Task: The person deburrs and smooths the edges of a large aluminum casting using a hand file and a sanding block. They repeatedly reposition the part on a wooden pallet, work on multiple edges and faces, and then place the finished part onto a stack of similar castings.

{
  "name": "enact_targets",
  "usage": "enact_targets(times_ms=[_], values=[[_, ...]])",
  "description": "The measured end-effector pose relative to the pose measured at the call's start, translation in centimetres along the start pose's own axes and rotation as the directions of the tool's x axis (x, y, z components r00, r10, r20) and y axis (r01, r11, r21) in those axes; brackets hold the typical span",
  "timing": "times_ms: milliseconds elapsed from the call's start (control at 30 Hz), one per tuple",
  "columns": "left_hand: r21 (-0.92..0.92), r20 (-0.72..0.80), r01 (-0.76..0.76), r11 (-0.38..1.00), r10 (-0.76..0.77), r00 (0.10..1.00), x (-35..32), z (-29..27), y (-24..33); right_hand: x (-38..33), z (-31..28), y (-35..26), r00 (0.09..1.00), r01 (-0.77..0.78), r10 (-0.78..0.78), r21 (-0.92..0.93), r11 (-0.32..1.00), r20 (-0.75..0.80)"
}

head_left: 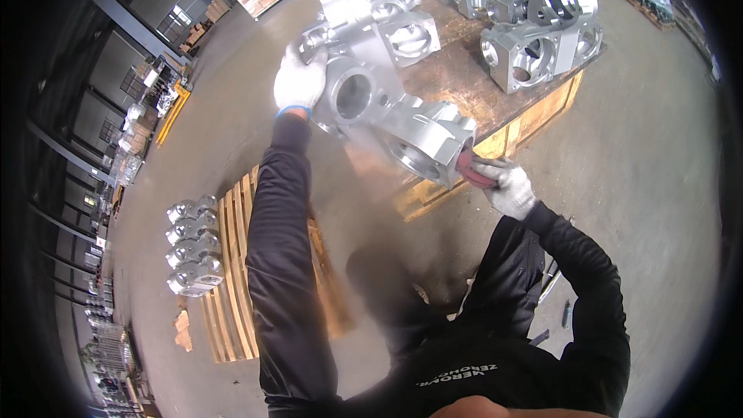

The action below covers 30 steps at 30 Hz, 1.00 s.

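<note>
1. Silver machined metal housing [387, 101] lies on the wooden pallet's [534, 120] near-left edge, long axis running far-left to near-right.
2. Your left hand [299, 81] grips its far-left side; your right hand [507, 186] pinches a red pad [470, 170] against its near-right end.
3. Bare concrete floor [650, 155] lies right.

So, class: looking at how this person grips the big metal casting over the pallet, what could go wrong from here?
1. The large silver casting is held up tilted by the gloved left hand at one end only; it may slip or drop.
2. The right hand holds a red pad right under the casting's lower edge, so fingers could be pinched.
3. Other castings crowd the wooden pallet; a swing might knock them.
</note>
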<state>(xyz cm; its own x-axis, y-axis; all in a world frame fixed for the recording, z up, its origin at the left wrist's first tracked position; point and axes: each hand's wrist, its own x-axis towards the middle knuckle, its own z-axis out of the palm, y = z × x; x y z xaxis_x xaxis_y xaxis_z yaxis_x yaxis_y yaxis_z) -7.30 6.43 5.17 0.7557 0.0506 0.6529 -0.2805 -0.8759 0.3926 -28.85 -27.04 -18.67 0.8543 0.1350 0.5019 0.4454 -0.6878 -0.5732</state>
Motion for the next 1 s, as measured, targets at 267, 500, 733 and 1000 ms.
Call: enact_targets(times_ms=[267,500,733,1000], values=[[-0.112,0.192,0.105,0.988,-0.082,0.978,-0.2,-1.2,1.2,5.7,-6.4,-8.0,0.943,0.205,-0.27,-0.3,0.932,-0.194],[-0.171,0.166,0.087,0.981,-0.058,0.984,-0.5,-1.4,0.9,20.2,1.7,-12.7,0.783,0.538,-0.607,-0.638,0.551,0.135],[-0.146,0.122,0.097,0.984,-0.08,0.989,-0.7,-0.8,1.5,20.3,6.8,-18.5,0.984,-0.101,0.124,0.173,0.98,-0.129],[-0.216,0.183,0.119,0.969,-0.079,0.98,-0.6,-0.9,1.0,18.4,9.1,-18.5,0.923,0.022,-0.068,-0.124,0.992,-0.378]])
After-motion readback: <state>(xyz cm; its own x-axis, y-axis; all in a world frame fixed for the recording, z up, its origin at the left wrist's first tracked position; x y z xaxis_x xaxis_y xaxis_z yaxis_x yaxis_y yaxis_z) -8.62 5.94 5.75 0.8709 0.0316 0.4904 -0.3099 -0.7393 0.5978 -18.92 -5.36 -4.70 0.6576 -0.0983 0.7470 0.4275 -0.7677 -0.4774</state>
